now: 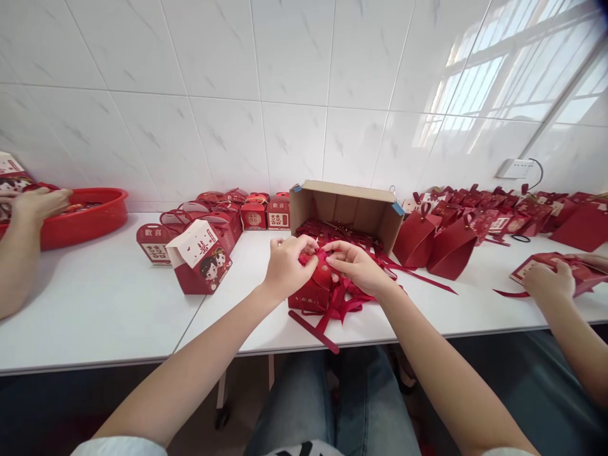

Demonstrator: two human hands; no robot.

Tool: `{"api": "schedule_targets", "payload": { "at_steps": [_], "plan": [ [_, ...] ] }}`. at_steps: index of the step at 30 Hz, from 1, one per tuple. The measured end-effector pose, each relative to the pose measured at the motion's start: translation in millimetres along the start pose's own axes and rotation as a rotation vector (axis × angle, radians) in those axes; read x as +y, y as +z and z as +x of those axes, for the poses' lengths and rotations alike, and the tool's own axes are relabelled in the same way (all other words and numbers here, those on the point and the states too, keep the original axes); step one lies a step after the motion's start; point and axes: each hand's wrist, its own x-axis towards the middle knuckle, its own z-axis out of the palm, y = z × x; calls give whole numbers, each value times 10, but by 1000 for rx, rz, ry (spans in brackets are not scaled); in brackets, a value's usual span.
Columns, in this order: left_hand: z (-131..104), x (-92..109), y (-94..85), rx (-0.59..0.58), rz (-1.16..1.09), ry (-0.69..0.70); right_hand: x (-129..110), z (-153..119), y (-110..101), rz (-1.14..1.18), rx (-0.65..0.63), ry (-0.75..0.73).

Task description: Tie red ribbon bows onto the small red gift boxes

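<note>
Both hands meet over a small red gift box [310, 292] that stands on the white table in front of me. My left hand [291, 266] pinches a dark pink ribbon [322, 256] at the top of the box. From the other side, my right hand [350, 265] grips the same ribbon between thumb and fingers. More loose ribbon [342, 303] lies in a tangle at the box's right side. A flat red strip [313, 330] rests by the table's front edge. The fingers partly cover the top of the box.
An open cardboard carton [344, 190] on its side holds ribbons behind my hands. Gift boxes stand left [202, 259] and right [453, 247]. At far left another person's hand [42, 201] is over a red basin [90, 221]; another's hand [551, 282] holds a box at right.
</note>
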Motion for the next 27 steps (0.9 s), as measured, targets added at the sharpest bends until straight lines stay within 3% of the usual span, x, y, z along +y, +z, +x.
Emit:
{"api": "schedule_targets", "payload": {
  "at_steps": [4, 9, 12, 15, 17, 21, 27],
  "plan": [
    [-1, -4, -6, 40, -27, 10, 41, 44, 93, -302, 71, -57],
    [-48, -86, -96, -69, -275, -42, 191, 122, 180, -552, 275, -189],
    [-89, -262, -82, -72, -365, -218, 233, 127, 186, -558, 314, -188],
    [-135, -471, 27, -117, -393, -476, 207, 117, 203, -563, 205, -221],
    [-165, -572, 96, -183, -398, -557, 179, 118, 229, -561, 164, -237],
    [-175, -632, 72, -300, -423, -565, 169, 146, 287, -545, 253, -144],
    [-42, -592, -272, -389, -464, -496, 196, 206, 331, -607, 400, -79]
  ]
}}
